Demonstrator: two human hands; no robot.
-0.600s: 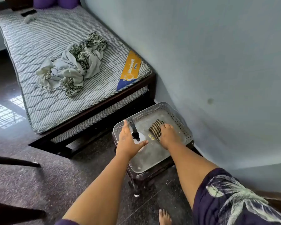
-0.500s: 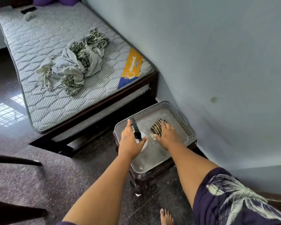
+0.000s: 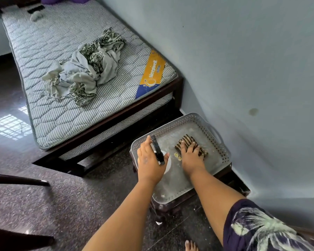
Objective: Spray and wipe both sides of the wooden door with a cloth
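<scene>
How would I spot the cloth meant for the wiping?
Find the bed along the wall; at its foot a grey perforated tray sits on a low stool. In that tray, under the right hand, lies the small folded cloth, dark with pale stripes, unlike the white spray bottle beside it.

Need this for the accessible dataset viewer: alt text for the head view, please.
Seen from above, a person's left hand reaches around a spray bottle while the right hand rests on a folded striped cloth, both in a grey perforated tray on a low stool. Behind, crumpled fabric lies on a mattress beside a pale wall.
</scene>
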